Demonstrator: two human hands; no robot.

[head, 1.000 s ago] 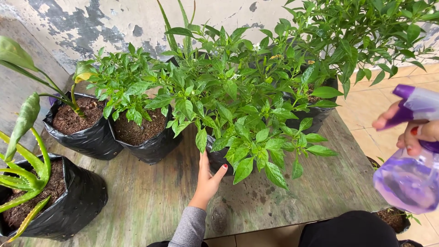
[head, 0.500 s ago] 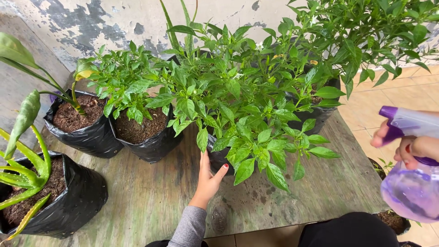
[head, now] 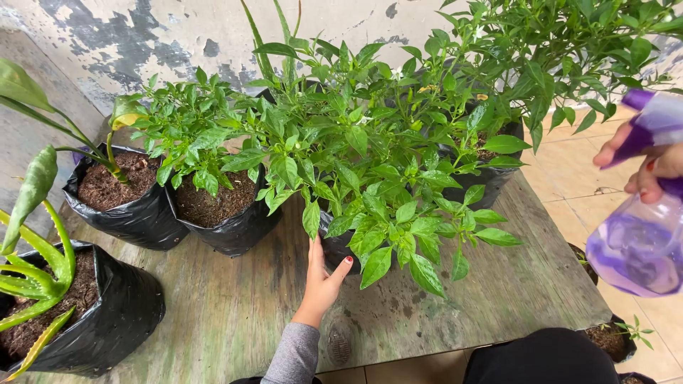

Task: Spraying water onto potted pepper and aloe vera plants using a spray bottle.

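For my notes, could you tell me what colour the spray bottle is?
Translucent purple, clearest in the head view: spray bottle, held in the right hand.

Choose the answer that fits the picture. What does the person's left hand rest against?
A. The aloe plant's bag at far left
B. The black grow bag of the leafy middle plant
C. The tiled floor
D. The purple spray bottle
B: the left hand lies flat against the black grow bag under the leafy plant, on the wooden table.

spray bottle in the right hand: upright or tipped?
Tipped. The purple spray bottle leans in the right hand, nozzle end up toward the plants, rounded base swung down and out.
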